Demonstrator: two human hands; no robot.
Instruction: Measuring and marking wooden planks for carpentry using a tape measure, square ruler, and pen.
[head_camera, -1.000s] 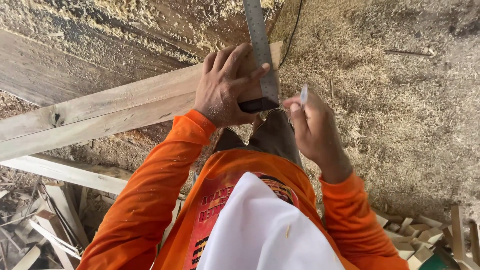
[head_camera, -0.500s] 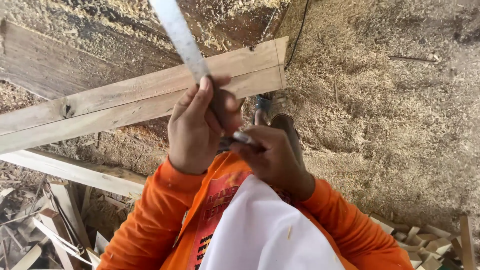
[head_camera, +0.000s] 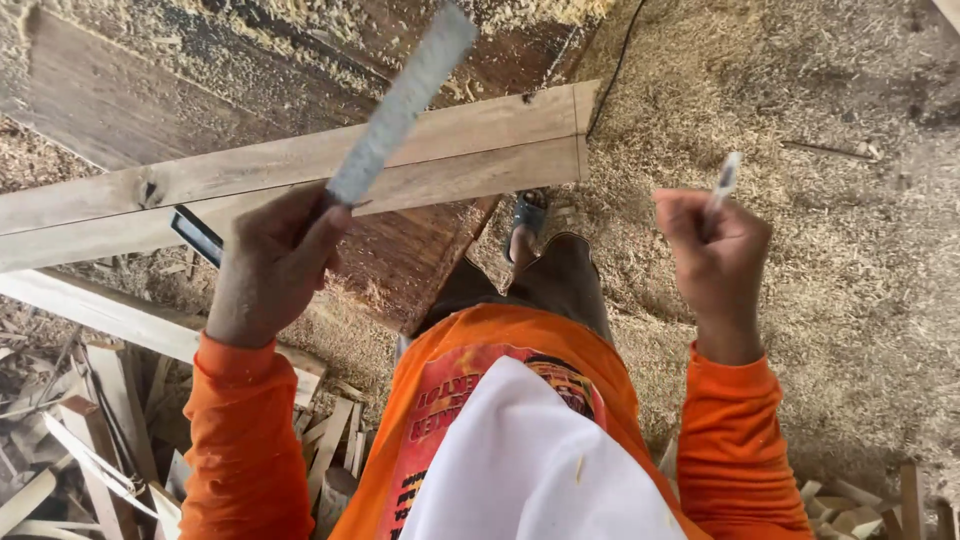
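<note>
Since half a second ago, both hands have been drawn apart from in front of the chest: the square has been swung out to the left, and the pen has been carried out to the right and raised.

At the far left, a heap of pale wooden offcuts and slats (head_camera: 70, 440) is seen on the ground below the bench. Above it, two long pale wooden planks (head_camera: 300, 175) are laid side by side across a dark, sawdust-strewn wooden bench top (head_camera: 130, 100), their squared ends reaching toward the right with a pencilled line near the end.

The left hand (head_camera: 268, 268) is closed around the black-stocked steel try square with a graduated blade (head_camera: 400, 105); the fingers are wrapped where blade and stock meet, the blade is pointed up and to the right over the planks, and the dark stock is seen jutting out to the left of the knuckles. The square is held clear above the planks, not resting on them.

In the middle, an orange long-sleeved shirt with a white cloth (head_camera: 530, 460) hanging over the chest is seen, and a sandalled foot (head_camera: 528, 215) below the plank ends.

To the right, the right hand (head_camera: 712, 245) is curled into a fist, in which a slim white pen (head_camera: 722, 185) is gripped upright, its tip raised above the knuckles. A sawdust-covered floor (head_camera: 830, 250) is spread beneath it.
</note>
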